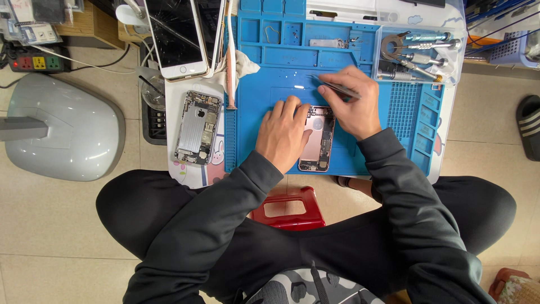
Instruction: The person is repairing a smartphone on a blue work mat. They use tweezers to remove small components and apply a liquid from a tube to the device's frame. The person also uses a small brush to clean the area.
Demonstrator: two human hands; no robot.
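Left hand lies flat, fingers pressing an opened phone chassis on the blue repair mat. Right hand, just right, fingers pinching tweezers above it.

Matt blue rubbery mat; bare dull metal phone shell; shiny steel tweezers; glossy red plastic stool; smooth floor tiles.

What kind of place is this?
Probably a small phone repair spot. An opened phone lies on a blue work mat under the left hand, the right hand holds tweezers, and a tray of screwdrivers stands nearby.
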